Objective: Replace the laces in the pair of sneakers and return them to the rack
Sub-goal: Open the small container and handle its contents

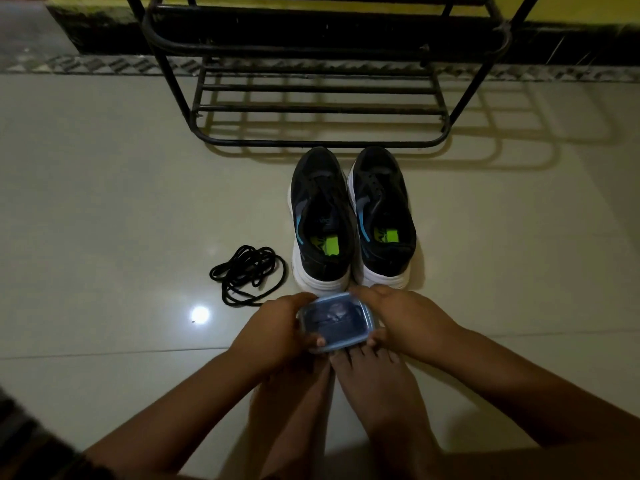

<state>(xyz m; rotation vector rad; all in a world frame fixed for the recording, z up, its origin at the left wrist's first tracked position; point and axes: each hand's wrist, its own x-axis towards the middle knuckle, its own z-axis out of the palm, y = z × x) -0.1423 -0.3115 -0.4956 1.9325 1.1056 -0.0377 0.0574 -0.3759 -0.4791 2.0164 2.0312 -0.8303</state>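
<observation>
Both sets of our fingers (320, 341) are curled around a small clear plastic box (335, 322) with a blue rim, left hand (277, 327) gripping its left end and right hand (398, 317) its right, held just above our bare feet (346, 393). Something dark shows through the lid; we cannot tell whether it is the new laces. The box looks light, rigid and smooth, so we judge a firm hold at the corners suits prying the lid.

Just beyond our hands, the pair of black sneakers (353, 216) stands side by side on the glossy tiled floor (104, 202), toes toward the black metal shoe rack (318, 98). Their thick white soles look stiff and the uppers soft; the heel seems the best place to lift them. Left of them lies a loose coil of black laces (247, 271), limp, round and cord-like, easiest taken by an end.
</observation>
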